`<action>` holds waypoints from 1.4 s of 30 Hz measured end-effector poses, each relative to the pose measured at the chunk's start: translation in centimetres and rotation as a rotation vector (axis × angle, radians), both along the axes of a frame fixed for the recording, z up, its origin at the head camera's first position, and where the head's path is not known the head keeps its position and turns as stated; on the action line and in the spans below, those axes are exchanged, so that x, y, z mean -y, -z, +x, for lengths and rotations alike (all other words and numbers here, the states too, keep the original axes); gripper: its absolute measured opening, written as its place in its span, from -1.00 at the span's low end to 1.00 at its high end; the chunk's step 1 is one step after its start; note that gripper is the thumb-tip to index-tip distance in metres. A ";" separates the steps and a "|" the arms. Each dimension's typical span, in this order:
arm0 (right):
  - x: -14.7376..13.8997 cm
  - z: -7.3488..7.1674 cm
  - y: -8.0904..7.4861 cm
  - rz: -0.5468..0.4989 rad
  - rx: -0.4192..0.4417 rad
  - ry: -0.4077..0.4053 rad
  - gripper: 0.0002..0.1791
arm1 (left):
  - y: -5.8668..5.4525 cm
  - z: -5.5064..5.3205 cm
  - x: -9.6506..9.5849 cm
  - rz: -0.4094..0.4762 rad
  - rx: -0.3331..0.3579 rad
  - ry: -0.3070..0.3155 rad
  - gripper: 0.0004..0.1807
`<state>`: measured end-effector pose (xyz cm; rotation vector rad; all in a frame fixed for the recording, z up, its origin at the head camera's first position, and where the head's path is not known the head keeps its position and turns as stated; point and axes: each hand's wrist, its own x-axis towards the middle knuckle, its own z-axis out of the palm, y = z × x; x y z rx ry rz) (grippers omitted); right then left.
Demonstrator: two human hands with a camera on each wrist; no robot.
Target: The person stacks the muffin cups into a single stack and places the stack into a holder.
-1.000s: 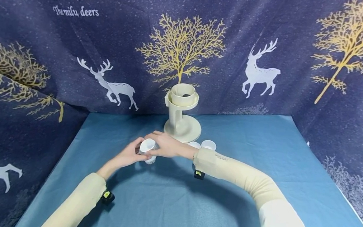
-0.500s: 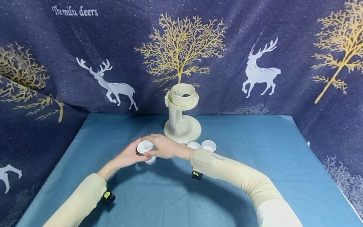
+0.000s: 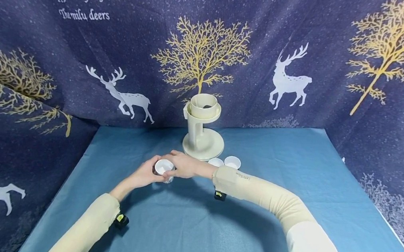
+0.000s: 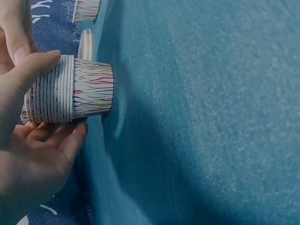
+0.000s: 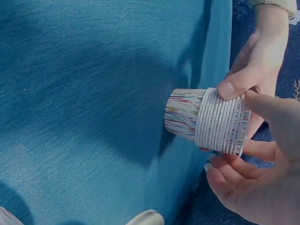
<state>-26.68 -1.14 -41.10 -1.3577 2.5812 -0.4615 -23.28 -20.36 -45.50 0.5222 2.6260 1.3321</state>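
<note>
Head: blue cloth [image 3: 179,220], deer-print backdrop [image 3: 254,82].

Striped paper cup stack [image 5: 209,120], its top now lower in the head view than earlier

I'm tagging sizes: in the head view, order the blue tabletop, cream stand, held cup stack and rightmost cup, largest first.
1. Blue tabletop
2. Cream stand
3. Held cup stack, partly hidden
4. Rightmost cup
</note>
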 end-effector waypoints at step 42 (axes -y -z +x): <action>-5.0 -0.3 -1.0 -0.179 0.066 0.014 -0.61 | -0.4 0.2 -0.6 -0.048 0.041 -0.040 -0.34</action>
